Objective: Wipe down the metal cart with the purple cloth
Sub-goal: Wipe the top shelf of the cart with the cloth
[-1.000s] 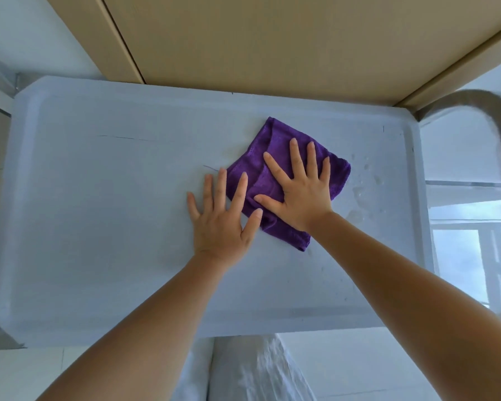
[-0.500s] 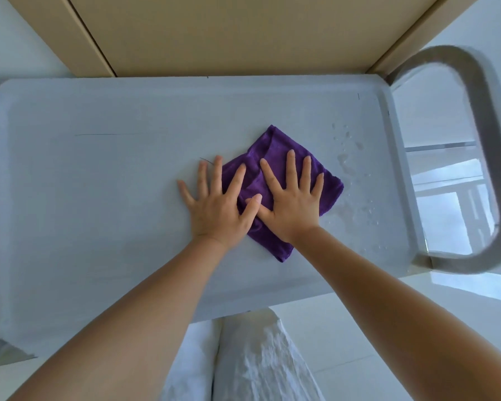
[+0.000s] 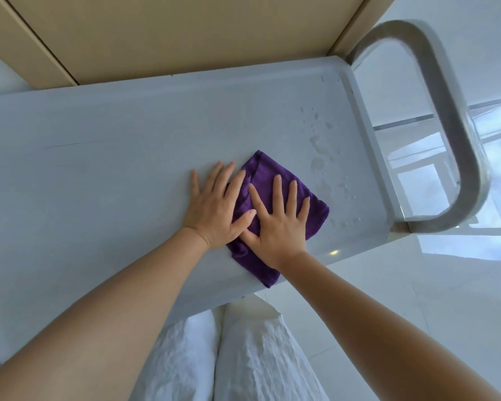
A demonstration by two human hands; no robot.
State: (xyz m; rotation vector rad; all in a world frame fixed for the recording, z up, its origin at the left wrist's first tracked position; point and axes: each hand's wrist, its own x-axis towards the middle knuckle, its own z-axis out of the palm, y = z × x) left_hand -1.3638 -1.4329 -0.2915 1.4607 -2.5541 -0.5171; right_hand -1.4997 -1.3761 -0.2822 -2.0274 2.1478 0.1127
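The metal cart's flat top fills the view, with a raised rim and a looped handle at its right end. A folded purple cloth lies on the top near the front edge, right of centre. My right hand presses flat on the cloth with fingers spread. My left hand lies flat beside it, thumb and two fingers over the cloth's left edge, the rest on bare metal. Water drops sit on the metal between the cloth and the handle end.
A beige cabinet stands right behind the cart's far edge. Glossy white floor tiles lie to the right and in front. My legs in white trousers are just under the cart's front edge.
Both hands slid the cloth toward me, from the middle of the top to near the front edge. The view swung left, so the handle end now shows fully.
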